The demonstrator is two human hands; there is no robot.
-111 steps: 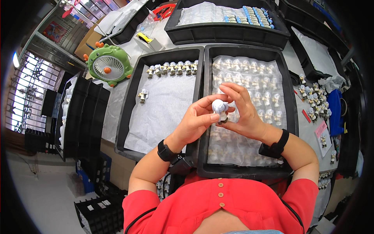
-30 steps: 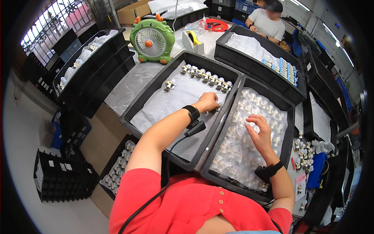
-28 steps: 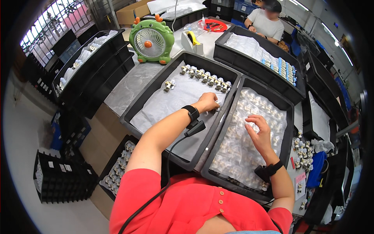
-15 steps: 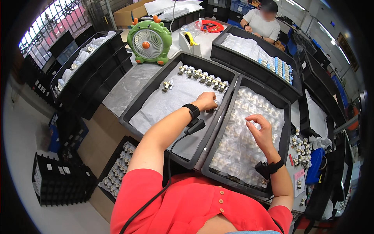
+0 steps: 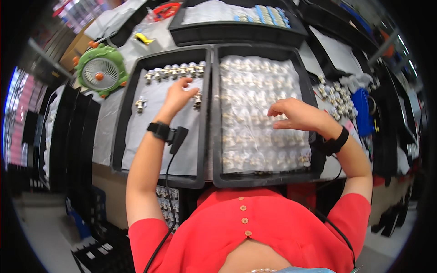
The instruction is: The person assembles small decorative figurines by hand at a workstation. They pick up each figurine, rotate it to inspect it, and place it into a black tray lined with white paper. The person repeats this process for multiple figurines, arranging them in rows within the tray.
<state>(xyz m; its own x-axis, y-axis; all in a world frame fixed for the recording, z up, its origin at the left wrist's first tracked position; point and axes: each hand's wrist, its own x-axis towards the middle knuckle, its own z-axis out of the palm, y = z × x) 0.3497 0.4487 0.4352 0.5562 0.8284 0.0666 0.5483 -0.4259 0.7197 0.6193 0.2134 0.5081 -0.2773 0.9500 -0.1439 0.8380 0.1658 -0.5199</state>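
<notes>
Over the left black tray [image 5: 120, 136] hovers my left hand [image 5: 178, 96], fingers apart and nothing in them. Just beside its fingertips a small white-and-dark figurine [image 5: 197, 100] stands near the tray's right wall. Another such figurine [image 5: 140, 104] is by the left side, and a row of several figurines [image 5: 175, 72] runs along the far end, all on a white liner sheet [image 5: 159, 150]. Above the right black tray [image 5: 217, 136] I hold my right hand [image 5: 300, 114] with thumb and fingers apart, empty. Under it, rows of pale figurines show through a translucent sheet [image 5: 255, 118].
A green cartoon-shaped fan [image 5: 101, 73] and a yellow tape dispenser [image 5: 144, 41] stand at the far left. Behind lies another black tray [image 5: 236, 34] with blue-and-white pieces. Loose figurines [image 5: 337, 98] are heaped at the right beside a blue object [image 5: 362, 111]. Stacked trays line both sides.
My view has turned to the right. My left hand has let go of the figurine by the tray's right wall and drawn off it, its fingers opening. My right hand stays over the right tray.
</notes>
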